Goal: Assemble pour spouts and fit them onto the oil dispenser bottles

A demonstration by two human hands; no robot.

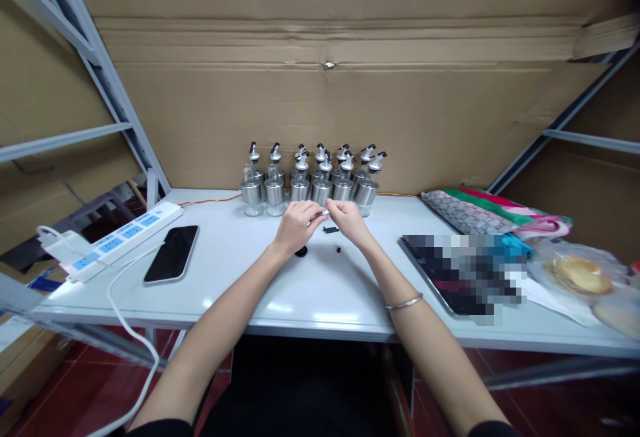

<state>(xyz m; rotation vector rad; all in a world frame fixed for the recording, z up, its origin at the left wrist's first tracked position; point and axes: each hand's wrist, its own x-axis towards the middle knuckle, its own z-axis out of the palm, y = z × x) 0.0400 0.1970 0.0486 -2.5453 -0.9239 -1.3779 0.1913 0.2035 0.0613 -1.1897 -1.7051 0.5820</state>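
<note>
My left hand [297, 225] and my right hand [347, 219] meet over the middle of the table, fingertips pinched together. Between them shows a small silvery-white part [325, 213], mostly covered by my fingers; its kind is not clear. Just below the hands lie a thin black piece [331, 229] and a tiny black piece [339, 249]. A round black piece [301, 251] sits under my left wrist. Behind the hands stand several glass-and-steel bottles [321, 191], most topped with silver-and-black pourer spouts. Two in the front row at the left have bare glass necks.
On the left lie a phone [173, 254] and a white power strip [125, 240] with a charging cable. A dark tablet-like device [435, 277], partly blurred out, lies at right. Beyond it are a patterned cloth bag [480, 212] and wrapped food [583, 274]. Cardboard [320, 110] closes off the back.
</note>
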